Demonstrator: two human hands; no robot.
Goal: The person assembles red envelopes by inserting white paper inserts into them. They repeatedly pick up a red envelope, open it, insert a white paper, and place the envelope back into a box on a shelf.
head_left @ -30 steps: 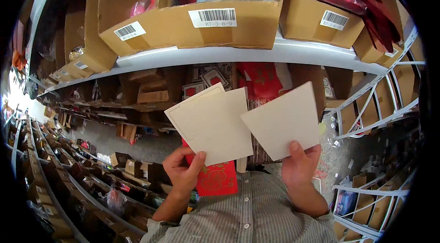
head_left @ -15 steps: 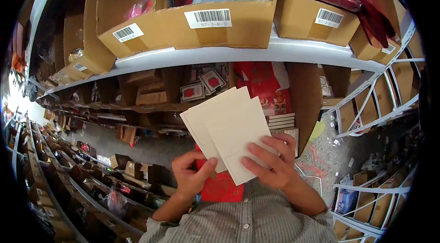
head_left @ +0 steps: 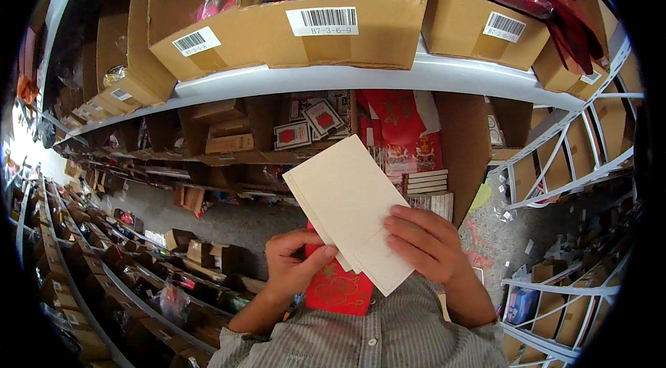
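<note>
In front of my chest I hold a few cream cards (head_left: 354, 201), overlapped and tilted, their corners slightly fanned at the lower left. My left hand (head_left: 294, 265) pinches their lower left edge, thumb on top. Just below them, by that same hand, is a red card or envelope (head_left: 338, 292) with a gold pattern; the cards cover its upper part, and I cannot tell exactly how it is held. My right hand (head_left: 429, 249) is closed on the right edge of the cards, fingers lying over the front face and the thumb hidden behind.
Ahead, a white metal shelf (head_left: 374, 82) carries labelled cardboard bins (head_left: 347, 49). On the level below are boxed packs (head_left: 322, 118) and a bin of red printed envelopes (head_left: 399, 118) beside stacked white-edged pieces (head_left: 427, 182). More shelving (head_left: 555, 292) stands at the right, with long racks at the left.
The cream cards have slid closer together, the front one now covering most of those behind. My right hand has shifted slightly right, and more of the red piece shows below.
</note>
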